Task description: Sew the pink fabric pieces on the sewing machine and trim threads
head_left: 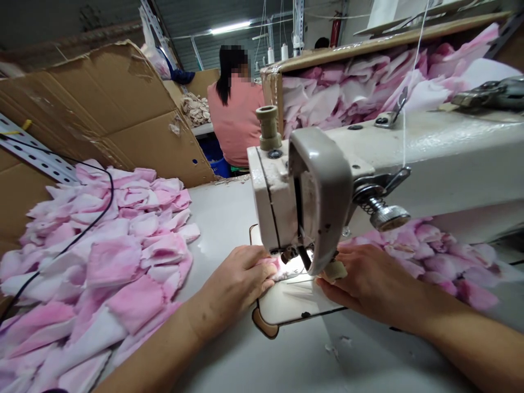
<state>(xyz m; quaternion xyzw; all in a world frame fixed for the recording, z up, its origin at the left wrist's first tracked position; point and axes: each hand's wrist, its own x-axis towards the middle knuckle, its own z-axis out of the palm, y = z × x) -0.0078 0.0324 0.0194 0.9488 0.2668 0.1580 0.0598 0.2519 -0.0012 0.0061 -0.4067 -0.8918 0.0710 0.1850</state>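
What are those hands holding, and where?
The left hand pinches pink fabric by its edge; what the right hand holds is unclear.

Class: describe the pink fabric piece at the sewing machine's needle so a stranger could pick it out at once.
Find the white sewing machine, then its needle. The pink fabric piece lies there under the left hand, apart from the heaped pieces.

Along the lower middle of the frame, the white sewing table (262,360) offers a passage toward the person's body, below the left hand (233,286) and right hand (368,278). The sewing machine head (311,202) stands in the way forward between them, while heaped pink fabric pieces (90,262) bar the left side and a lower pile (434,251) the right.
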